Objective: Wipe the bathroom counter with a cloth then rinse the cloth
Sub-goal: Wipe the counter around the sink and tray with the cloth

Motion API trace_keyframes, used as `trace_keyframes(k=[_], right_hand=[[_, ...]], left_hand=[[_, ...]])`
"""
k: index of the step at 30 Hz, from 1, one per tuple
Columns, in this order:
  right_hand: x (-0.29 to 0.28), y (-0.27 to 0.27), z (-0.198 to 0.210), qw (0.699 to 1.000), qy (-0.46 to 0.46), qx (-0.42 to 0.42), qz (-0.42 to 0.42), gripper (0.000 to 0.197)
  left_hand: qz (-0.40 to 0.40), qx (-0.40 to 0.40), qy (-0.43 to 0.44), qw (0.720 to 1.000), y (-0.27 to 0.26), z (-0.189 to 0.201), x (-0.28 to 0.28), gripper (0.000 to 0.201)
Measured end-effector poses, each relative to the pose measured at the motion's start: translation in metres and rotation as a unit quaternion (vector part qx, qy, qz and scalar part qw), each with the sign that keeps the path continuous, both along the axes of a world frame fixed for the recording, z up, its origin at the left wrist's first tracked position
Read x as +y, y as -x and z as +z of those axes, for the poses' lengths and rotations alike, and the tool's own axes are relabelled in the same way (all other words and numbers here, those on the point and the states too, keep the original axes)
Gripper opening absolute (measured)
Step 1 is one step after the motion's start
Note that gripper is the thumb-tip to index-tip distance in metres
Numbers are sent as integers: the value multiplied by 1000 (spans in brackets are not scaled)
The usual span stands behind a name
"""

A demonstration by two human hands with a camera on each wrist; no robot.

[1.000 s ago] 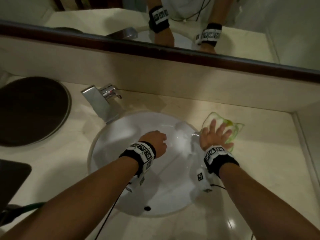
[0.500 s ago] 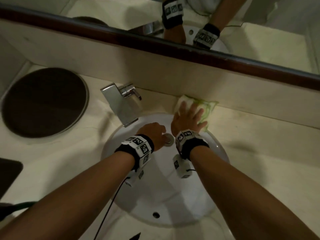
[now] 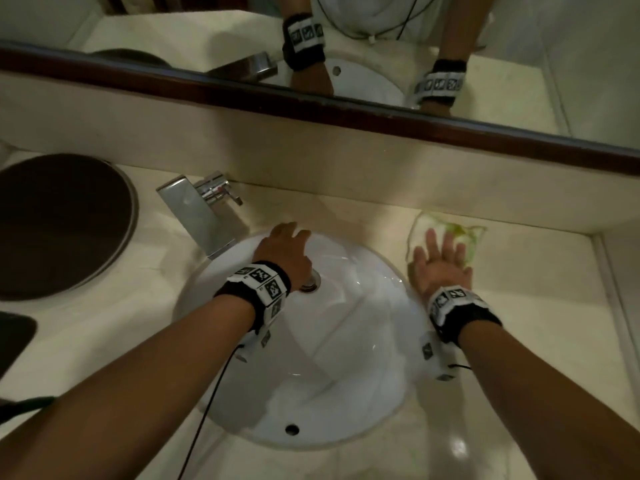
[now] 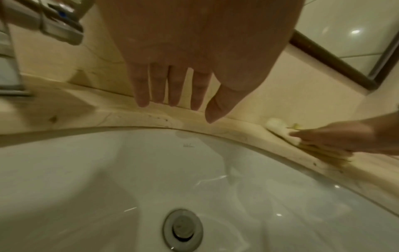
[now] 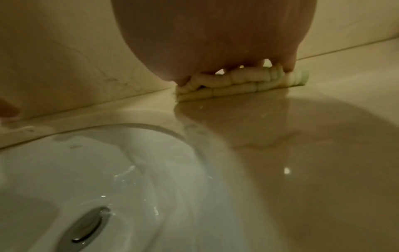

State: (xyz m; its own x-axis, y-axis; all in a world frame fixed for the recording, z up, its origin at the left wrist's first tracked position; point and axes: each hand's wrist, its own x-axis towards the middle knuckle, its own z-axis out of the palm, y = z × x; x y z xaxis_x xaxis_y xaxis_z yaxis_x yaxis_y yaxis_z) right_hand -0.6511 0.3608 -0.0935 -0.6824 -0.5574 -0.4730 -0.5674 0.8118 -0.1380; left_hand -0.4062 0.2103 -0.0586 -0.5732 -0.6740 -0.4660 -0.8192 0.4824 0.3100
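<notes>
A folded white-and-green cloth [image 3: 464, 233] [image 5: 239, 83] [image 4: 278, 127] lies flat on the cream counter [image 3: 540, 306], behind and to the right of the white sink [image 3: 346, 358]. My right hand [image 3: 441, 261] presses down on the cloth with fingers spread and straight. My left hand [image 3: 287, 247] hangs over the back rim of the sink with its fingers [image 4: 162, 88] straight and loose, holding nothing, close to the tap [image 3: 204, 216]. The drain plug [image 4: 182, 228] sits in the bottom of the basin.
A dark round lid or opening [image 3: 59, 223] is set in the counter at the left. A mirror with a dark wooden frame [image 3: 346, 109] runs along the back wall. A wall closes the counter on the right [image 3: 616, 271]. A dark object [image 3: 14, 337] lies at the left edge.
My right hand has slid the cloth from behind the sink's back rim rightward along the counter. My left hand has moved from the drain area toward the sink's back rim, fingers straightening.
</notes>
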Motion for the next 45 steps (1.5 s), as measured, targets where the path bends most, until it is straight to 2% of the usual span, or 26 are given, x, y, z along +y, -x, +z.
trace_keyframes(k=[2,5,9,17,21,24,30,38,41,45], right_hand=[[9,5,-1,1000,-5,17,4,59],[-7,-4,-3,999,1,15,-45,59],[-33,-21,0,997,2,-8,-70,59],[-111,-94,2,999,-22,-25,6,58],[-133,-142,-1,996,2,-5,88,57],[-135,-156,-6,990,0,1,144,59],[-113,-118,0,981,-15,-18,191,60],[-34,-14,8,997,-39,-29,62,63],[-25,-12,8,999,-31,-19,41,61],[-47,-38,8,999,-10,-25,-17,57]], left_hand=[[0,-41,4,999,-9,-4,-4,68],[-1,-85,-2,996,-26,-10,-8,74],[3,-96,-6,995,-39,-13,-16,74],[-5,-103,-42,994,-33,-9,-24,83],[-2,-109,-52,993,-27,-3,-27,84],[-7,-118,-55,991,-27,-3,-32,83],[-8,-124,-56,991,-31,-5,-31,79],[-17,-125,-23,992,-32,-9,-25,79],[-27,-123,5,992,-32,-16,-21,79],[-17,-79,1,997,-41,-21,-19,73]])
